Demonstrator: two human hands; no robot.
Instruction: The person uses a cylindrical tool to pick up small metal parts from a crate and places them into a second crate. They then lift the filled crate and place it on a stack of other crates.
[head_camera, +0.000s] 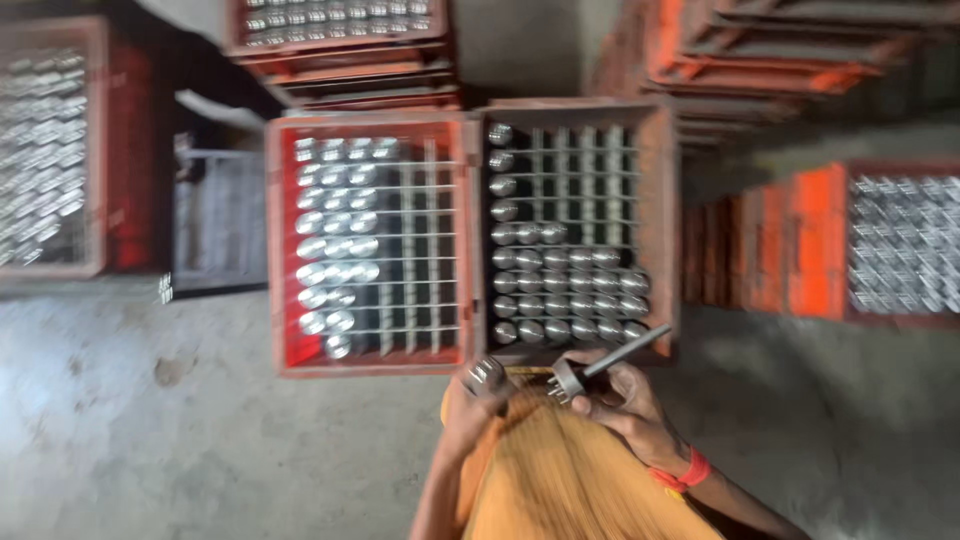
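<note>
Motion blur smears everything, yet the right hand (622, 400) plainly grips a metal tool (600, 368) with a round toothed head, while the left hand (472, 398), partly hidden behind an orange-clad knee (560, 470), closes on a small metal part (486, 373) just below two red crates (375, 240) of shiny cylinders.

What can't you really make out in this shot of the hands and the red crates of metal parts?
- Left hand, head view: it holds a small metal piece; motion blur hides its shape.
- Tool in the right hand: the toothed end is blurred and partly covered by the fingers.
- Right-hand crate: cut off by the picture's edge.
- Left-hand crate: its contents smear into streaks and cannot be counted.
</note>
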